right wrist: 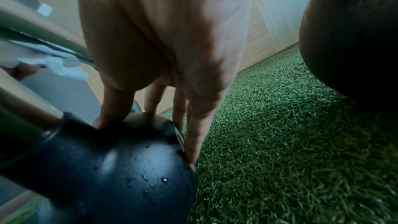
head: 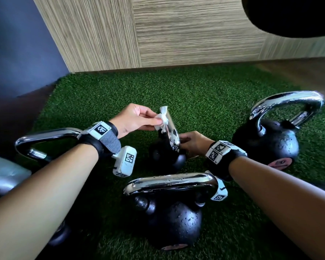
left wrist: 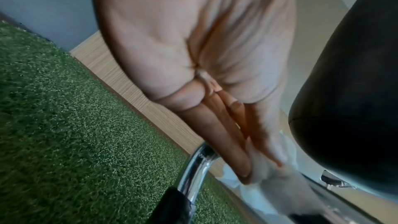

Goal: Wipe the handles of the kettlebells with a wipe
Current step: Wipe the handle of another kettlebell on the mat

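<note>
The left hand (head: 133, 119) is pinching a crumpled white wipe (head: 162, 120) between the thumb and the fingertips, and it is pressing the wipe against the upper part of the chrome handle (head: 171, 130) of the middle kettlebell (head: 165, 156). In the left wrist view the fingers (left wrist: 232, 142) are lying close together, almost straight, with the wipe (left wrist: 264, 175) bunched at their tips on the shiny handle (left wrist: 193, 173).

The right hand (head: 194, 142) is resting on the black body of the same kettlebell — in the right wrist view its fingers (right wrist: 196, 125) are spread and only a little bent, and the tips are touching the wet ball (right wrist: 112, 173), not closing around it.

This kettlebell is standing on the green turf (head: 195, 94), between three others: a near kettlebell (head: 174, 212) in front, one on the right (head: 266, 141), and one on the left (head: 45, 141) partly hidden behind the left forearm. Water drops are sitting on the black bodies.
</note>
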The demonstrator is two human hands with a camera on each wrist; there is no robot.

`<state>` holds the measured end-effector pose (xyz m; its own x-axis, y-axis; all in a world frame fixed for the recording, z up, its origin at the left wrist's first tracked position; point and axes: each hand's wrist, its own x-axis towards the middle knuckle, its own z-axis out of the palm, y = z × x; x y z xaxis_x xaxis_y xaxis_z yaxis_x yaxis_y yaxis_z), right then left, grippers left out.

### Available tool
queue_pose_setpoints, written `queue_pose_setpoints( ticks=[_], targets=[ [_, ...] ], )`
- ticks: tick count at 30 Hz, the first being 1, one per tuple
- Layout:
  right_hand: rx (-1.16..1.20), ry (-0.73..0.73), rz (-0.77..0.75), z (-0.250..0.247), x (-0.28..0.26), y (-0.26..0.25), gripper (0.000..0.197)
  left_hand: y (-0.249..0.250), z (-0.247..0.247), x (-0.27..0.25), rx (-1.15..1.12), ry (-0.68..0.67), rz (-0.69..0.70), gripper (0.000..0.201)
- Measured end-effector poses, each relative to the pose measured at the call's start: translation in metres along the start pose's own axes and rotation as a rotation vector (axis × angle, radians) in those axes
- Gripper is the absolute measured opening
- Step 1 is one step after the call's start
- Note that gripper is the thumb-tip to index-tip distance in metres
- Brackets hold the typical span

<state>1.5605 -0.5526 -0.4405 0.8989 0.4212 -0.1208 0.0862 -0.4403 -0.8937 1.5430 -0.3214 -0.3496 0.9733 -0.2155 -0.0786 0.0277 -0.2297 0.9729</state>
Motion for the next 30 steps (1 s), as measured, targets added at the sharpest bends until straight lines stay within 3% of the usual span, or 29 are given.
queue_pose_setpoints(
  ticks=[4, 9, 12, 17, 22, 27, 30],
  targets=[
    [-0.025, -0.006, 0.028, 0.0, -0.002, -0.004, 0.022, -0.007, 0.002, -0.01, 0.198, -0.112, 0.066, 0.024],
    [-0.011, -0.029, 0.04, -0.002, -0.007, -0.012, 0.032, -0.011, 0.007, -0.021, 0.428, -0.074, 0.195, 0.022],
    [0.003, -0.042, 0.023, -0.004, -0.008, -0.012, 0.033, -0.012, 0.018, -0.033, 0.605, -0.162, 0.217, 0.019],
    [0.002, -0.02, 0.035, 0.0, -0.006, -0.008, 0.035, -0.018, 0.025, -0.045, 0.67, -0.038, 0.327, 0.019],
    [-0.055, -0.006, 0.071, 0.0, -0.006, -0.011, 0.06, -0.049, 0.044, -0.057, 0.674, 0.015, 0.369, 0.015],
    [-0.227, -0.109, 0.131, -0.01, -0.015, -0.032, 0.041, -0.05, 0.032, -0.051, 0.63, 0.008, 0.2, 0.018],
    [-0.278, -0.002, 0.112, -0.033, -0.019, -0.055, 0.014, -0.035, 0.01, -0.046, 0.627, 0.046, 0.167, 0.019]
  ],
)
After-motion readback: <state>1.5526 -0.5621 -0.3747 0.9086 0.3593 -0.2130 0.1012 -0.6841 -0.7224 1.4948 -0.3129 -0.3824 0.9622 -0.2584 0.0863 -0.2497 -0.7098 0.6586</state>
